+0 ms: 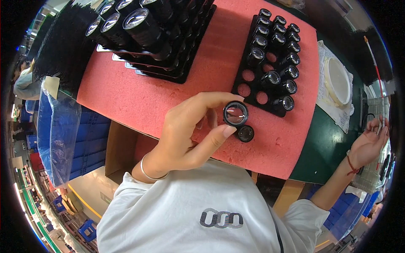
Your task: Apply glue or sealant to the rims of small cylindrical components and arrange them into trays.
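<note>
Between the thumb and forefinger of my left hand is a black flashlight head, its round lens facing up. Just below it shows a smaller black round piece; I cannot tell whether the two are joined. Past my fingertips stands a black tray with several small black flashlights, lenses up, and a few bare holes near its front. Far to the right, my right hand is beside a transparent plastic box. Its fingers are bent together around something too small to make out.
Pink foam covers much of the green table. Stacked black trays with larger flashlights rise at the back left. A white round dish rests on paper at the right. Blue bins stand at the left, beside a cardboard box.
</note>
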Demonstrator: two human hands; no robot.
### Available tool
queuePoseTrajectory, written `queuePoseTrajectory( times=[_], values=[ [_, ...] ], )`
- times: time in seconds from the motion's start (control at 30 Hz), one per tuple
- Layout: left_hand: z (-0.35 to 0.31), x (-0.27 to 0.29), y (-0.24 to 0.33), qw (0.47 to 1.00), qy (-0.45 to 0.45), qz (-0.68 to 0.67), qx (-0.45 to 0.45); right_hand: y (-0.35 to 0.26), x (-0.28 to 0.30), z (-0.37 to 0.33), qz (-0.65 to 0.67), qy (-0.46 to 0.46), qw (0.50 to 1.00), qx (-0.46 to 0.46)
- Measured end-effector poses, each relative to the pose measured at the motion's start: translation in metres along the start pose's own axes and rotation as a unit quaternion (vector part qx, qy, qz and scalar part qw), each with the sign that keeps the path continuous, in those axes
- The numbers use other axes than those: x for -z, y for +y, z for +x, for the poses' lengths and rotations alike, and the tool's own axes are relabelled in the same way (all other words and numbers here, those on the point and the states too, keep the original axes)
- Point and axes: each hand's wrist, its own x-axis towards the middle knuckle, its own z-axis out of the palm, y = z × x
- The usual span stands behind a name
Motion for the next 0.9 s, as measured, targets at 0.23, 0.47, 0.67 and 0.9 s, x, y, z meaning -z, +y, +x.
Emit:
queuePoseTrajectory(
  times=[0.23,0.47,0.67,0.9],
  values=[
    [0.0,-0.001,-0.003,1.0,-0.009,0.001,-0.009,0.0,0.001,0.001,0.004,0.004,1.0,-0.004],
    [0.001,-0.005,-0.01,0.995,0.063,-0.031,-0.073,0.0,0.001,0.001,-0.003,0.002,1.0,-0.004],
    [0.003,-0.008,-0.012,0.992,0.075,-0.04,-0.098,0.001,0.003,0.001,0.002,-0.002,1.0,-0.002],
    [0.003,-0.007,-0.011,0.992,0.075,-0.027,-0.103,0.002,0.005,0.002,0.012,-0.004,1.0,-0.004]
  ],
)
